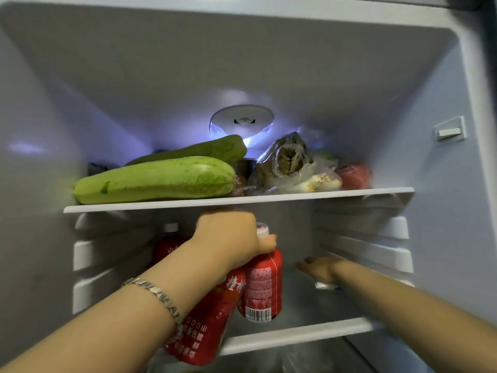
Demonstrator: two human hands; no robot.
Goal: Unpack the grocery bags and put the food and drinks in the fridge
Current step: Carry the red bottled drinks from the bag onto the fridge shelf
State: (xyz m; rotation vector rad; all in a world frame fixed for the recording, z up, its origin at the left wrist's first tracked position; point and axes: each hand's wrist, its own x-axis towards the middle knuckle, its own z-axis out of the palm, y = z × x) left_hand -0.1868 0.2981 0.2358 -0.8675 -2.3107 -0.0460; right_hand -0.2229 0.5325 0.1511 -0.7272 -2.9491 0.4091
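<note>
White fridge walls fill the view, lit by a round lamp on the far wall. On the upper shelf lie two pale green squashes at the left, one behind the other, with clear plastic bags of food to their right and something red at the far right end.

Below that shelf, the left hand reaches in with a silver bracelet on its wrist. Its fingers are clamped over the necks of two red bottles at once: the right one hangs nearly upright with its white cap showing beside the thumb, and the left one tilts toward the near side, its base low in front of the lower shelf. Whether either touches that shelf cannot be told. A third red bottle with a white cap stands farther back at the left, partly hidden by the forearm.

The right hand is stretched out flat at the right, fingers apart and extended, palm down over a small pale packet on the lower shelf, with no visible grip on it.
</note>
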